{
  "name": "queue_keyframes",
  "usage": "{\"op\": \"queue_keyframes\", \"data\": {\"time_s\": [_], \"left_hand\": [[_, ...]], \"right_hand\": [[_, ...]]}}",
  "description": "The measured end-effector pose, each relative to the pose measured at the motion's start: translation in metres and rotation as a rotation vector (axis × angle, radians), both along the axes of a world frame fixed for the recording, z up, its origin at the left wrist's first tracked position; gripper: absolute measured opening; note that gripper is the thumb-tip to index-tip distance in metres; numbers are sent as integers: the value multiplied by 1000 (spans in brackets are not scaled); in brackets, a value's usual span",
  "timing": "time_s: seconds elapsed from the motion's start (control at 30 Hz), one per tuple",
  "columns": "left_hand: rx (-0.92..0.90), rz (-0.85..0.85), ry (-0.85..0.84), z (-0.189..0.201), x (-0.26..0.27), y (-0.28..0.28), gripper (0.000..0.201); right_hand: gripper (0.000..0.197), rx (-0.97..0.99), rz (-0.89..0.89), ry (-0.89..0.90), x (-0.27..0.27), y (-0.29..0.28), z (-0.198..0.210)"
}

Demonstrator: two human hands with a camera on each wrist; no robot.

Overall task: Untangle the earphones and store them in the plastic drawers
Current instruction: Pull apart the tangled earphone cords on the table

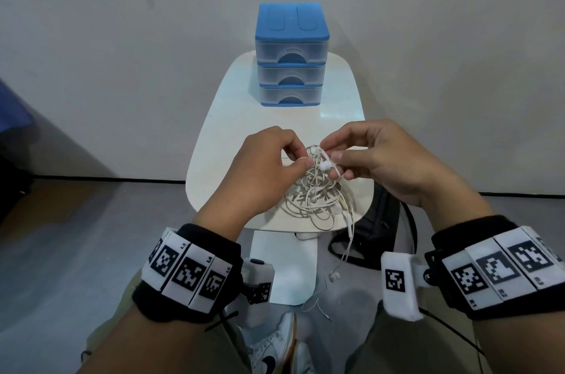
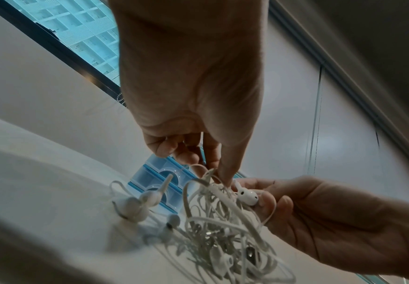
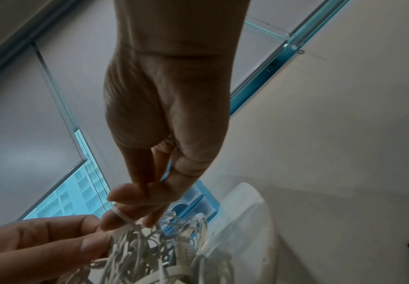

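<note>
A tangle of white earphones (image 1: pixel 318 193) lies on the near end of a small white table (image 1: pixel 232 116), partly lifted between both hands. My left hand (image 1: pixel 302 158) pinches a loop of cord at the top of the tangle (image 2: pixel 223 230). My right hand (image 1: pixel 333 156) pinches one white earbud (image 1: pixel 326 165), seen close up as the earbud (image 2: pixel 246 197) in the left wrist view. One cord hangs over the table's front edge and ends in a dangling earbud (image 1: pixel 334 276). The blue-topped plastic drawers (image 1: pixel 292 58) stand at the table's far end, all three drawers pushed in.
A black bag (image 1: pixel 376 230) sits on the floor against the table's right side. A pale wall runs behind the table. My knees and white shoes (image 1: pixel 275 346) are below the table's front edge, beside its white base (image 1: pixel 284 266).
</note>
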State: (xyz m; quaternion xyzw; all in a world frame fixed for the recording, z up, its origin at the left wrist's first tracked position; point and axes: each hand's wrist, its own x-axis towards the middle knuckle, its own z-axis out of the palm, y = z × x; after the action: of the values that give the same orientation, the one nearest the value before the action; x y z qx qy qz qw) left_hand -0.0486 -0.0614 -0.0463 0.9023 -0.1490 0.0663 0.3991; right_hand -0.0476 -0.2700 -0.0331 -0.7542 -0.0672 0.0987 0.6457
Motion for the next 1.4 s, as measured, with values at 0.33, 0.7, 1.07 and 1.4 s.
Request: {"op": "queue_keyframes", "data": {"time_s": [0.33,0.7,1.07,1.4], "left_hand": [[131,3,32,1,0,-11,12],[99,82,28,-2,-1,-12,11],[-21,122,107,2,1,-11,14],[-109,78,153,0,1,-5,15]], "right_hand": [[27,-281,-37,-149,-3,10,-9],[41,-530,-45,-266,-9,15,-16],[18,-612,-201,-494,-5,18,-8],[32,-355,-104,-354,-6,11,-4]]}}
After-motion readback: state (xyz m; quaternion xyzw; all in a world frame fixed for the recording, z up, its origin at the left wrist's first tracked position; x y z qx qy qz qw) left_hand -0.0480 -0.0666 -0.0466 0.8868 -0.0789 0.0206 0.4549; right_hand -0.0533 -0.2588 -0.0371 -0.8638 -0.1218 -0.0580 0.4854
